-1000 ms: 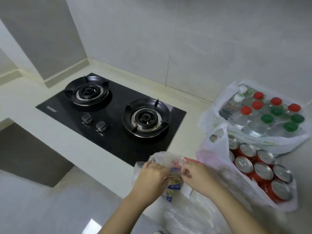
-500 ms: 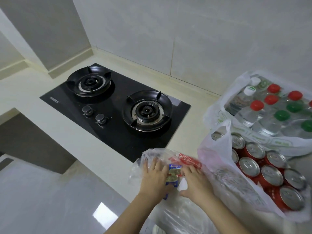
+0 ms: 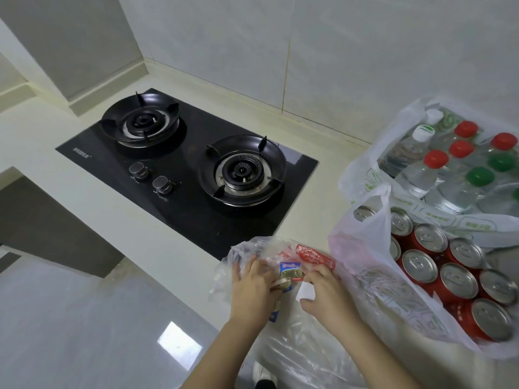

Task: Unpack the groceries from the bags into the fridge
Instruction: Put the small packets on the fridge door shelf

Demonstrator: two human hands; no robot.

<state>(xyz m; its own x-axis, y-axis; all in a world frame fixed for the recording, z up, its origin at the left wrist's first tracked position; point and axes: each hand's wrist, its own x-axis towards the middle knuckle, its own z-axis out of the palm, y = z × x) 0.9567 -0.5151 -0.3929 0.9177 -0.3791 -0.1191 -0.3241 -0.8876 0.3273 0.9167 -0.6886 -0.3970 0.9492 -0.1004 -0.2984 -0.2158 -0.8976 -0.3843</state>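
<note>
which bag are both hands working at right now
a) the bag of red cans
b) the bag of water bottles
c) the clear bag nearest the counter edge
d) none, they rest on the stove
c: the left hand and right hand are both on the clear bag, beside a small blue packet; the can bag and bottle bag sit untouched to the right.

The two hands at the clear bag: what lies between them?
In the head view, a small blue and gold packet lies between the left hand and the right hand, inside the clear plastic bag.
</note>
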